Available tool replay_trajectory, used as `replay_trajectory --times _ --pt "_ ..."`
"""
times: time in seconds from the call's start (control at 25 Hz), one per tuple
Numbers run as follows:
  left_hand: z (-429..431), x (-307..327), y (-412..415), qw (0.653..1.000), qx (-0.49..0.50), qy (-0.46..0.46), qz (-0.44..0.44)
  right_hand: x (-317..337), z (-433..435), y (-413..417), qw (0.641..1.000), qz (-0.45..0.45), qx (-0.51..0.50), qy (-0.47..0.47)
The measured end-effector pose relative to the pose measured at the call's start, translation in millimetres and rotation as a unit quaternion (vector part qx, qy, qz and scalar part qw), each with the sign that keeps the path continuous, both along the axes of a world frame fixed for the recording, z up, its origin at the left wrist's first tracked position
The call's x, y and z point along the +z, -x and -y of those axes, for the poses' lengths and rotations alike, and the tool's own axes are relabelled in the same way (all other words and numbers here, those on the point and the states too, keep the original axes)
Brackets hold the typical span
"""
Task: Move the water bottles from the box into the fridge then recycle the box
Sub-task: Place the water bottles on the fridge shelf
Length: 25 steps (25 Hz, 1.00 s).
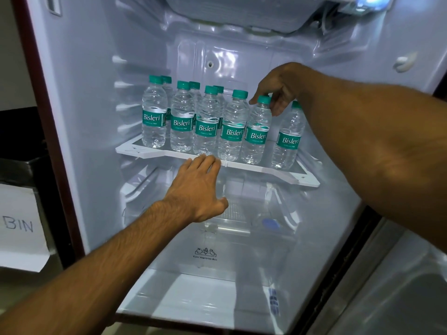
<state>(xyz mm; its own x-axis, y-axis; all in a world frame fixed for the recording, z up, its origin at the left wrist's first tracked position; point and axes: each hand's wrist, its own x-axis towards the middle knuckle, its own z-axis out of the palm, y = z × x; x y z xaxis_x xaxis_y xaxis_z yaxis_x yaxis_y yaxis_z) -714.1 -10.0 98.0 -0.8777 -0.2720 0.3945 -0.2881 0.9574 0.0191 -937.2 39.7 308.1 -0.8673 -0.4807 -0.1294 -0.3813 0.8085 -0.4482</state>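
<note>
The fridge stands open with its white inside lit. The water bottles are upright on its one white shelf, all with green caps and green labels. Six form the near row, which runs from the far left to the near right along the shelf's front edge. At least three more stand behind the left part of that row, with only their caps and shoulders showing.

The right hand reaches in from the right and comes down over the fifth bottle, counting from the left in the near row. It is grasping this bottle at the cap, with the thumb on the left of the cap and the curled fingers on its right. The bottle stands on the shelf, close beside the fourth bottle and with a small gap to the sixth.

The left hand reaches in from the lower left, palm down and released. Its straight fingers lie on the front rim of the shelf, just below the third and fourth bottles, and it holds nothing.

Under the shelf is a clear vegetable drawer with a small printed mark on its lid. Outside the fridge, at the far left, stands a dark bin bearing a paper sign handwritten "BIN".
</note>
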Motion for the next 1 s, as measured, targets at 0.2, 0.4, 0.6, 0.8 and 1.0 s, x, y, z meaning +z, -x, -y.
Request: replay_trajectory --times 0.2,0.4,0.6,0.8,1.0 --pt "10 16 -4 0.997 -0.012 0.022 0.067 8 -9 -41 0.979 -0.183 -0.041 0.076" --pt "17 22 -35 1.000 -0.018 -0.009 0.001 -27 -8 -119 0.876 -0.356 -0.080 0.315" --pt "33 18 -93 0.997 0.013 0.008 -0.075 -95 7 -190 0.797 -0.438 0.015 0.416" --pt "41 7 -177 0.995 0.049 0.002 -0.082 -169 11 -259 0.769 -0.423 0.188 0.440" --pt "31 -27 -264 0.993 0.106 -0.044 -0.024 -239 1 -327 0.794 -0.347 0.348 0.356"
